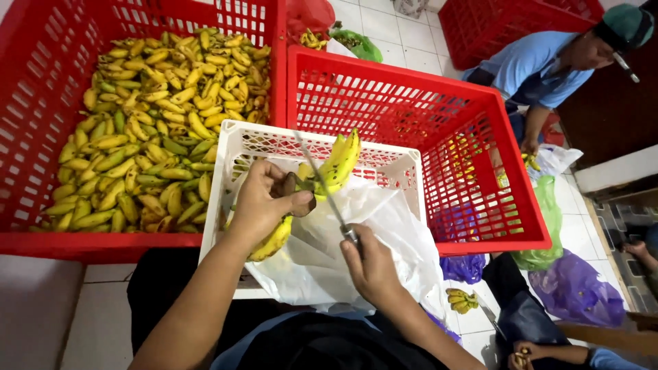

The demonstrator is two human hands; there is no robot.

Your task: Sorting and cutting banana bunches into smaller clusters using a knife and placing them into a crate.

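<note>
My left hand (264, 205) grips a bunch of small yellow bananas (336, 164) by its brown stem, held over a white plastic basket (240, 147). One banana (273, 241) hangs below my palm. My right hand (373, 267) holds a thin knife (322, 181) by the handle, the blade pointing up and lying against the stem of the bunch. A white plastic bag (384, 226) lines the basket beneath both hands.
A large red crate (41, 82) on the left is full of loose yellow and green bananas (157, 123). An empty red crate (480, 151) stands on the right. A person in a blue shirt (534, 65) crouches at top right. Green and purple bags (576, 288) lie on the tiled floor.
</note>
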